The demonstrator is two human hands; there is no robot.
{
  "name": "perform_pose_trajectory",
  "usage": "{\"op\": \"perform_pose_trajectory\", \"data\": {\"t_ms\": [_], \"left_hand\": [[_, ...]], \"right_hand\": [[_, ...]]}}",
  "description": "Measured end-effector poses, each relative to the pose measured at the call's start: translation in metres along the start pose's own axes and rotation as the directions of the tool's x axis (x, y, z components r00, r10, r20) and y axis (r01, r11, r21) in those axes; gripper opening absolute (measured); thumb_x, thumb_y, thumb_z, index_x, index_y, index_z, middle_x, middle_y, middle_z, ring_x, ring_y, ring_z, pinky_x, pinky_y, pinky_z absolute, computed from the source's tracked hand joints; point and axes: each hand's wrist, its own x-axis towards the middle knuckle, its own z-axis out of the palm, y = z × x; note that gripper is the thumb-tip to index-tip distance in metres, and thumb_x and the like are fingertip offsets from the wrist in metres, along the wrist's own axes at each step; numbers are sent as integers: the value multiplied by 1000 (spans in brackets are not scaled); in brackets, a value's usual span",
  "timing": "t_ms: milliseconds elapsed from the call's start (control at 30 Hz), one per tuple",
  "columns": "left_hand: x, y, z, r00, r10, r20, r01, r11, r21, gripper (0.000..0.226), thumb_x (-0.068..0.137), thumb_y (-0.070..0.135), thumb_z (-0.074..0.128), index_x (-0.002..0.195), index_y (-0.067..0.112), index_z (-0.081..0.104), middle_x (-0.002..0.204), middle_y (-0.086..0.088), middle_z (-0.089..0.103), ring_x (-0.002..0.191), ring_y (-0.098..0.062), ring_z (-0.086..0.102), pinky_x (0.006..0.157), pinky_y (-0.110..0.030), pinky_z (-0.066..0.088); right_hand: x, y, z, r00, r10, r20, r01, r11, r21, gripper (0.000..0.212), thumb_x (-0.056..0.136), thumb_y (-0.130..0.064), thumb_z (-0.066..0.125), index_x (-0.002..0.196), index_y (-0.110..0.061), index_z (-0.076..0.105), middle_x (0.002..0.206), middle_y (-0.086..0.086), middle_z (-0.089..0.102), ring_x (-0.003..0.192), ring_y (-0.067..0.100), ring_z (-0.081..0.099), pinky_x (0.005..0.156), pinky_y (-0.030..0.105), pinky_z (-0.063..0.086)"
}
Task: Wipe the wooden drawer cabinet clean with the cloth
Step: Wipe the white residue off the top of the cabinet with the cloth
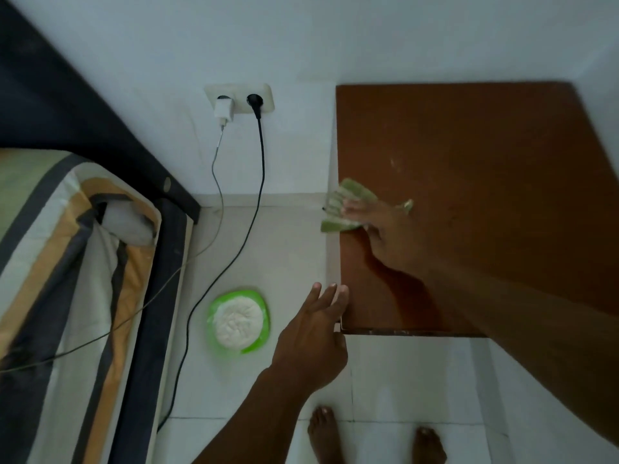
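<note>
Two hands out: my right hand (385, 229) presses the soft, limp cloth (348, 195) flat, fingers spread, at the cabinet's (485, 155) nine-o'clock edge. My left hand (315, 329) hovers open near seven. Palm-centre pressure should stop it bunching.

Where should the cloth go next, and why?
Probably a sweep rightward and away across the wooden cabinet top: the right hand presses the green cloth at its left edge, and a pale smudge shows just beyond the cloth.

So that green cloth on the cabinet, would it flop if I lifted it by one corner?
Probably floppy: the cloth bunches into folds under the right hand. Likely thin and light, its loose end hanging past the cabinet edge.
</note>
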Motion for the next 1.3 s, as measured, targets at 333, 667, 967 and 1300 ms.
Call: {"op": "perform_pose_trajectory", "data": {"t_ms": [333,667,967,1300], "left_hand": [[-6,5,-1,995,-40,90,41,999,-13,76,90,9,45,153,36,15,163,11,15,150,-12,-2,118,-30,21],[27,31,-7,998,-54,-19,57,979,195,64,88,28,36,150,20,27,163,3,13,151,-19,-1,118,-37,28],[37,27,-10,999,-32,15,26,946,324,62,89,36,30,148,17,35,164,-5,12,151,-25,-9,121,-40,14],[31,31,-1,997,75,-18,-66,953,296,70,76,22,49,142,-1,42,160,-5,26,149,-25,20,112,-37,38]], "right_hand": [[-198,-37,-12,972,-67,227,27,985,172,40,92,-3,52,115,-30,70,126,-20,62,120,1,57,95,28,54],[82,51,-120,931,175,-322,-185,983,0,41,86,0,58,121,-18,70,118,6,72,102,21,69,91,33,54],[136,120,-69,962,208,-176,-242,949,-200,45,88,0,51,125,-21,66,140,9,59,131,30,51,110,31,37],[-104,31,-35,999,28,23,-30,994,105,57,71,17,49,112,-14,73,132,-4,64,133,7,50,114,23,33]]}}
